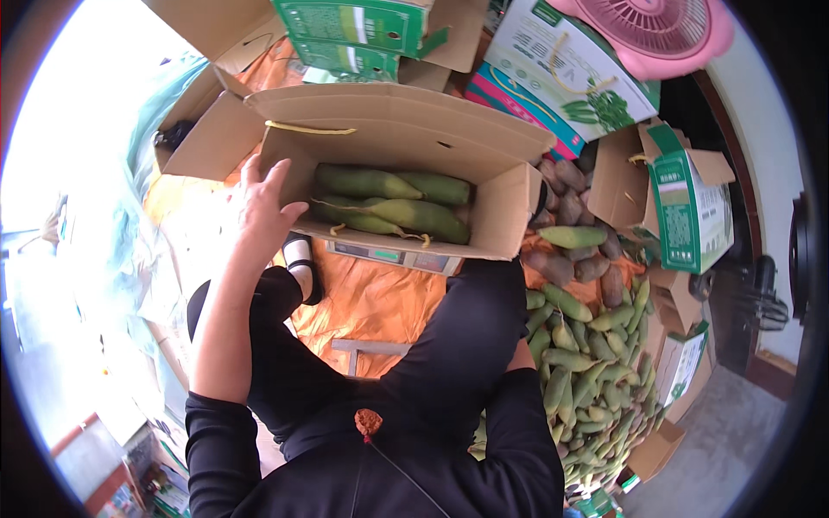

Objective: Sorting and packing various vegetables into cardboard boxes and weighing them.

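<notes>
An open cardboard box point(406, 112) stands in front of me with several long green radishes point(414, 216) lying inside. Yellow cord handles show on its long sides. It rests on a scale point(380, 255) with a green display. My left hand point(263, 207) is at the box's left end, fingers apart and thumb stretched toward the rim; whether it touches the cardboard I cannot tell. My right forearm point(522, 356) goes down beside my right thigh, and the hand itself is hidden. Nearest to it is a large heap of green radishes point(596, 371) on my right.
Dark reddish-brown roots point(561, 268) lie beyond the heap. Green-and-white cartons point(691, 207) stand at right, others point(354, 30) at the back. A pink fan point(656, 30) sits far right, near a white carton point(561, 73). Orange sheeting point(380, 302) covers the floor.
</notes>
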`<state>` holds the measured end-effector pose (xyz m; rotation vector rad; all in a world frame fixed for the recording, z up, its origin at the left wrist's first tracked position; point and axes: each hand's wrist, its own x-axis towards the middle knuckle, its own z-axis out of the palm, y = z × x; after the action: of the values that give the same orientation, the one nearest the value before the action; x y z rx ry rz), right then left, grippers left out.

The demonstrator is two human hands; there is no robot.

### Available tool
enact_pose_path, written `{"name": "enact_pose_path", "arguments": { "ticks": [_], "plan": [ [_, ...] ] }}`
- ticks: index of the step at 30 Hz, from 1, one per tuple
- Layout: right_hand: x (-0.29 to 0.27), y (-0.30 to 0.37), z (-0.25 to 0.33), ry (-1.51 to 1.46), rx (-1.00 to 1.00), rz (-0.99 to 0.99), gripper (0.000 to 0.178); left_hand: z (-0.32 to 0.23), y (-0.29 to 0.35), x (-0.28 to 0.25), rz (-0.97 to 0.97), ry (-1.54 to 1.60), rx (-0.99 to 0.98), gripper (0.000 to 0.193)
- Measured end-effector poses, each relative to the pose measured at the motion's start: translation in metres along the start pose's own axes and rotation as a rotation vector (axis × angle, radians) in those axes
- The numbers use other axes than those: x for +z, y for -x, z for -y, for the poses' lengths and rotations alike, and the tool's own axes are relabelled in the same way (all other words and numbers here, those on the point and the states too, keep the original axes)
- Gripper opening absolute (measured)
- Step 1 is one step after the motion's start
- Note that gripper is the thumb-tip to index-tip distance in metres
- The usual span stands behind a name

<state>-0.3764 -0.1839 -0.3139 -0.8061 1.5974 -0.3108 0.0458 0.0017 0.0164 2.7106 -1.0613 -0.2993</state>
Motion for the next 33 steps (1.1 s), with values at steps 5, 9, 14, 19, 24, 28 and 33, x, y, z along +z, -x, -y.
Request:
{"name": "enact_pose_path", "arguments": {
  "ticks": [5, 9, 14, 19, 24, 28, 33],
  "plan": [
    [-0.012, 0.027, -0.013, -0.01, -0.061, 0.037, 0.014, -0.005, 0.002, -0.011, 0.058, -0.07, -0.069, 0.064],
    [-0.029, 0.052, -0.023, -0.047, -0.103, 0.034, 0.015, 0.001, 0.001, -0.007, 0.063, -0.063, -0.069, 0.067],
    [-0.018, 0.059, -0.007, -0.099, -0.16, 0.008, 0.016, 0.005, 0.008, -0.012, 0.044, -0.125, 0.011, 0.059],
    [-0.072, 0.097, -0.039, -0.159, -0.225, -0.038, 0.017, 0.001, 0.008, -0.018, 0.076, -0.12, 0.006, 0.056],
    [-0.057, 0.182, 0.052, -0.029, -0.32, -0.085, 0.024, 0.0, 0.009, -0.025, 0.143, -0.142, -0.04, 0.062],
    [-0.07, 0.213, 0.115, 0.208, -0.546, -0.163, 0.027, 0.002, 0.008, -0.017, 0.073, -0.125, -0.004, 0.054],
    [-0.071, 0.284, 0.218, 0.333, -0.811, -0.225, 0.025, 0.006, 0.008, -0.016, 0.084, -0.129, -0.009, 0.054]
  ]
}}
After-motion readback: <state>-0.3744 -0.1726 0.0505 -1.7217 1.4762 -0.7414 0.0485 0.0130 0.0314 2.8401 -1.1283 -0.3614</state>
